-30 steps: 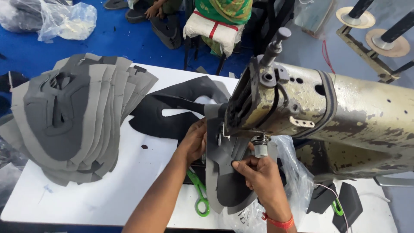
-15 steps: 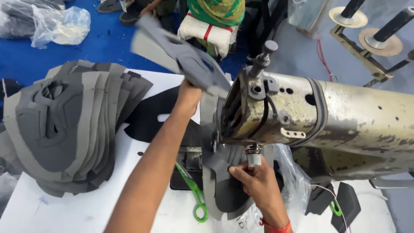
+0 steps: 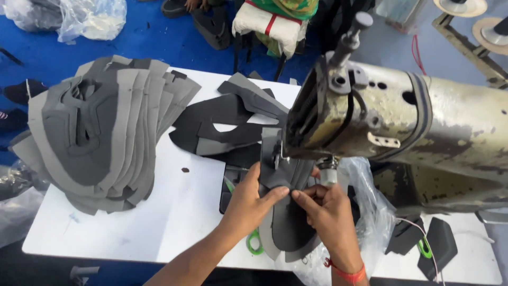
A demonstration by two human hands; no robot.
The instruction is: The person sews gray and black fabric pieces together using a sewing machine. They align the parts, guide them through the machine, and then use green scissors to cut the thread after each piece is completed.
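Grey-and-black shoe-upper piece is lying under the head of the worn sewing machine, at the bench's near edge. Left hand and right hand are both pinching its top edge, fingers closed on the fabric just beside the needle. Sewn pieces are lying behind; a large grey stack is waiting, so most work appears left.

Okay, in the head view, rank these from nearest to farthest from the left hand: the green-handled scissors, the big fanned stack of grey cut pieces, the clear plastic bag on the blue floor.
1. Green-handled scissors, just beneath the left hand.
2. Fanned stack of grey cut pieces, on the table's left.
3. Clear plastic bag, top left on the floor.
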